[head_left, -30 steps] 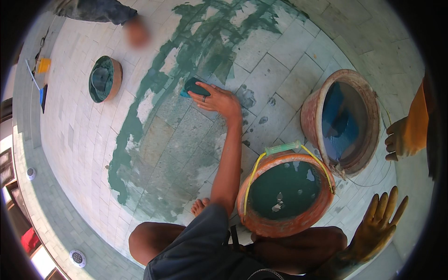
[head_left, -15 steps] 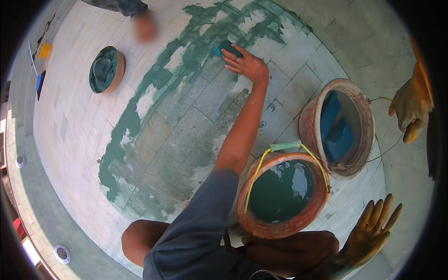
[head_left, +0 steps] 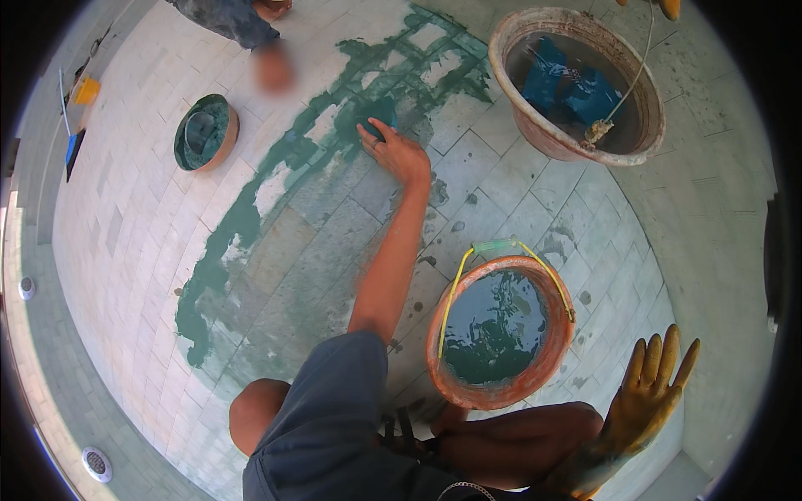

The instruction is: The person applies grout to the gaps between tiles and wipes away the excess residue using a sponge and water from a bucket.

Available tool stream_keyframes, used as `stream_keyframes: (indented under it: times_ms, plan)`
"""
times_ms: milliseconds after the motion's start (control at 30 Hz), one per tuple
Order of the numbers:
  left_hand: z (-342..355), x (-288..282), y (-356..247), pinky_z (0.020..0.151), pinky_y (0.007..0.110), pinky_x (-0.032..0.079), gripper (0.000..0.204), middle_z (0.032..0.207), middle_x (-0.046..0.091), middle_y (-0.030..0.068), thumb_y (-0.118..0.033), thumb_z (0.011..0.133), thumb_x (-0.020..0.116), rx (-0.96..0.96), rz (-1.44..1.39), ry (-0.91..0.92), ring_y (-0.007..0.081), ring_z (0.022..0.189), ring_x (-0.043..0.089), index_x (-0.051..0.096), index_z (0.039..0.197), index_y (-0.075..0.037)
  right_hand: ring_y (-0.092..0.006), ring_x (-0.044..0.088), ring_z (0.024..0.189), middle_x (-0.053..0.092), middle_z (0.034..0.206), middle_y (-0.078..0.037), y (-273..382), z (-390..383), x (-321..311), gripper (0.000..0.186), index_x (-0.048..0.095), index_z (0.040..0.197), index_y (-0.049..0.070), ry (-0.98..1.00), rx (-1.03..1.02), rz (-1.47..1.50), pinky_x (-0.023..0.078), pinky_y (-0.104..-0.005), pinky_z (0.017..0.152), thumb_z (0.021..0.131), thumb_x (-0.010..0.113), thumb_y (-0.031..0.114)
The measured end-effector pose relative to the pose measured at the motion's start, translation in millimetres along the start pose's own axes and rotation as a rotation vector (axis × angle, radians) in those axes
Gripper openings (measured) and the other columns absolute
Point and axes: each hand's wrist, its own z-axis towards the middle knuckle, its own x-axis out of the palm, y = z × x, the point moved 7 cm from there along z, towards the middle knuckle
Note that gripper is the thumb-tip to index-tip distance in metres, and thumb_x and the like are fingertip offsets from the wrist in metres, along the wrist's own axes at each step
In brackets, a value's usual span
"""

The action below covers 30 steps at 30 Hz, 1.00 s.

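My bare left hand (head_left: 398,154), a ring on one finger, presses a teal sponge (head_left: 383,111) onto pale stone tiles smeared with wet green grout (head_left: 288,188). The hand and its spread thumb cover part of the sponge. Off to the right, my right hand (head_left: 647,388) wears a stained yellow-brown glove. Its fingers are stretched out and it holds nothing, above my bent knee. Between my arms stands an orange bucket (head_left: 445,377) of murky green water, its yellow wire handle with a pale green grip lying on the rim.
At the top right, another person's gloved hand (head_left: 668,8) holds the wire handle of a worn bucket (head_left: 535,125) with blue blocks in cloudy water. A shallow tub (head_left: 224,146) of green grout sits at upper left, near another person's grey-clothed leg (head_left: 238,23). A blue-headed brush (head_left: 73,154) lies beyond.
The other person's gloved hand has carried the worn bucket up and away from the orange one. My left hand has drawn the sponge left and slightly nearer. My right hand remains open.
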Motion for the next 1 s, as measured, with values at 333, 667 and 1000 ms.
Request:
stream_keyframes:
  times_ms: [333,667,1000]
  plan:
    - [-59.4,8.7,34.6,0.111,0.053,0.037,0.075,0.164,0.01,0.0289,0.008,0.095,0.048,0.048,0.195,0.054,0.0488,0.146,0.028,0.013,0.16,-0.003,-0.0313,0.047,0.137,0.026,0.159,-0.027,22.2,-7.6,33.1,0.068,0.007,0.161,0.012,0.142,0.019,0.466,0.035,-0.0447,0.119,0.107,0.041,0.036]
    - [-39.6,82.3,-13.6,0.112,0.052,0.038,0.07,0.162,0.013,0.0318,0.012,0.091,0.047,-0.047,-0.001,0.204,0.0542,0.141,0.032,0.021,0.156,0.006,-0.0321,0.059,0.124,0.037,0.154,-0.026,20.5,-10.1,38.6,0.068,0.013,0.16,0.007,0.018,0.048,0.081,0.04,-0.0456,0.116,0.106,0.043,0.034]
    - [56.7,29.1,-15.8,0.111,0.042,0.039,0.051,0.148,0.043,0.0329,-0.014,0.1,0.045,-0.133,-0.184,0.529,0.0436,0.134,0.047,0.041,0.146,0.009,-0.0304,0.05,0.136,0.051,0.147,-0.019,22.1,-26.7,168.4,0.078,0.039,0.151,0.004,1.183,-0.048,-0.531,0.038,-0.0423,0.115,0.083,0.077,0.007]
